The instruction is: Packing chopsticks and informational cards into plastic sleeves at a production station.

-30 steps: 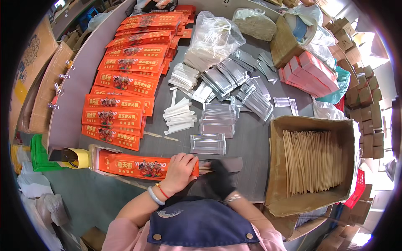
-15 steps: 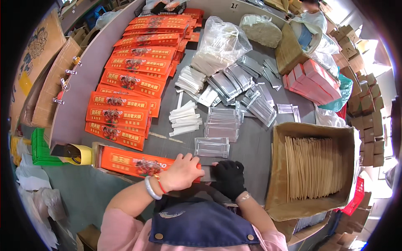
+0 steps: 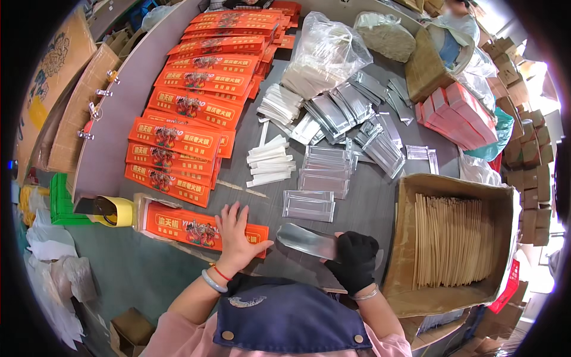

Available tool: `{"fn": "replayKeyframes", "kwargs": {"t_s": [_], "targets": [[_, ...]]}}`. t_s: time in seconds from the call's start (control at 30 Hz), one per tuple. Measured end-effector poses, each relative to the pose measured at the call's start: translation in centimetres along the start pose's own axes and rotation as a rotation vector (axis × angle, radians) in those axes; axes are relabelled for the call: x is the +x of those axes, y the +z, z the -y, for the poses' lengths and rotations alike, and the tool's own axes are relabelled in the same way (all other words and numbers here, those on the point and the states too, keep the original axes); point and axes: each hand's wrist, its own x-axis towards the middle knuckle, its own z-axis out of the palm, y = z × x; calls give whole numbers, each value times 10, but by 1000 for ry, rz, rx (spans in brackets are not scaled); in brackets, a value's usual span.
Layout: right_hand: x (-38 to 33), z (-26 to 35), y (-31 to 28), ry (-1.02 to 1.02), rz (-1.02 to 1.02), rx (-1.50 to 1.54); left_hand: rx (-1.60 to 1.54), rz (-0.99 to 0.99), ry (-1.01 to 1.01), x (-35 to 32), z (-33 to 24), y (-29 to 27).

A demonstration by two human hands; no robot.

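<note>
My left hand (image 3: pixel 239 239) lies with fingers spread on the right end of a red printed paper sleeve (image 3: pixel 178 227). That sleeve rests in a shallow cardboard holder (image 3: pixel 140 209) at the table's near left edge. In its black fingerless glove, my right hand (image 3: pixel 352 262) is closed on a shiny metal shoehorn-shaped blade (image 3: pixel 306 239). The blade's rounded tip points left, a little apart from the sleeve's right end. Just beyond the blade lies a clear flat packet (image 3: pixel 308 206), with more clear packets (image 3: pixel 325 170) and a pile of white paper-wrapped strips (image 3: pixel 270 162) farther back.
Overlapping red sleeves (image 3: pixel 184 134) cover the back left. A cardboard box (image 3: pixel 399 238) of wooden chopsticks stands at the right. Toward the back are a plastic bag (image 3: pixel 326 53), silvery packets (image 3: pixel 380 146) and pink-red bundles (image 3: pixel 458 116). A yellow tape-like roll (image 3: pixel 122 212) sits left of the holder.
My left hand has shifted left and spread its fingers over the sleeve. The right hand has drawn the metal blade right, off the sleeve's end, so its tip shows. The view has shifted slightly.
</note>
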Motion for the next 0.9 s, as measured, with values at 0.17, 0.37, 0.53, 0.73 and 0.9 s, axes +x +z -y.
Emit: {"fn": "replayKeyframes", "kwargs": {"t_s": [0.17, 0.37, 0.53, 0.73, 0.9], "targets": [[2, 3, 7, -53, 118, 9, -106, 73, -20, 5, 4, -4], [33, 52, 60, -211, 77, 227, -80, 124, 32, 12, 2, -11], [4, -54, 26, 230, -324, 177, -212, -166, 261, 85, 3, -8], [-95, -178, -2, 936, -272, -372, -50, -106, 373, 124, 25, 9], [-113, -191, 8, 916, -170, -339, -140, -96, 319, 116, 16, -4]]}}
